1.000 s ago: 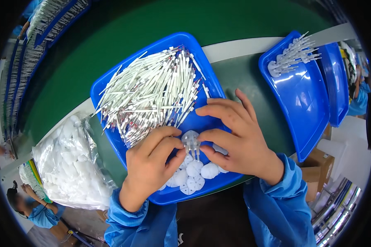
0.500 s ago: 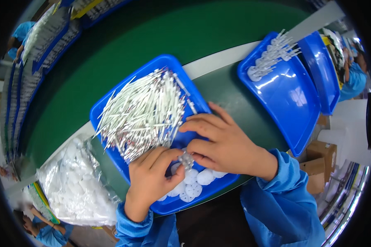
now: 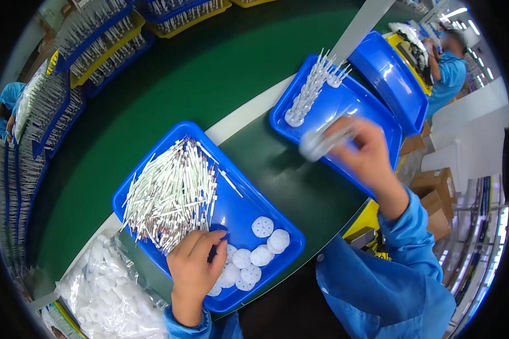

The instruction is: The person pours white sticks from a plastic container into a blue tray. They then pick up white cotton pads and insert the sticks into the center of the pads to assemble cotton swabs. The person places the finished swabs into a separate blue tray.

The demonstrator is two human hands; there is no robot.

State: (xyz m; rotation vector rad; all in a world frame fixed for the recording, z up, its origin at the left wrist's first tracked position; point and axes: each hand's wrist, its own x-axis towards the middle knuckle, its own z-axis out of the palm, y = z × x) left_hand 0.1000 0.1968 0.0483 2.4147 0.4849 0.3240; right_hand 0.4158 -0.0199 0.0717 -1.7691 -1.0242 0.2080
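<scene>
My right hand (image 3: 365, 150), blurred by motion, grips a whitish round disc with thin sticks (image 3: 316, 144) on it, above the near edge of the right blue tray (image 3: 367, 99). In that tray stands a row of similar discs with upright sticks (image 3: 308, 96). My left hand (image 3: 195, 268) rests over the near blue tray (image 3: 240, 212). Its fingers are curled, thumb and forefinger slightly apart, with nothing visible between them. Beside it lie a large heap of thin white sticks (image 3: 169, 192) with dark ends and several round white discs with small holes (image 3: 261, 255).
A clear plastic bag of white pieces (image 3: 110, 288) lies at the lower left. Stacked trays of sticks (image 3: 96, 51) line the far left of the green table (image 3: 209, 73). Another blue tray (image 3: 393, 85) overlaps at the right. Co-workers in blue (image 3: 449, 76) sit at the sides.
My right hand has moved from the near tray up and right to the right tray, carrying the disc with sticks. My left hand has let go of it and stays over the near tray.
</scene>
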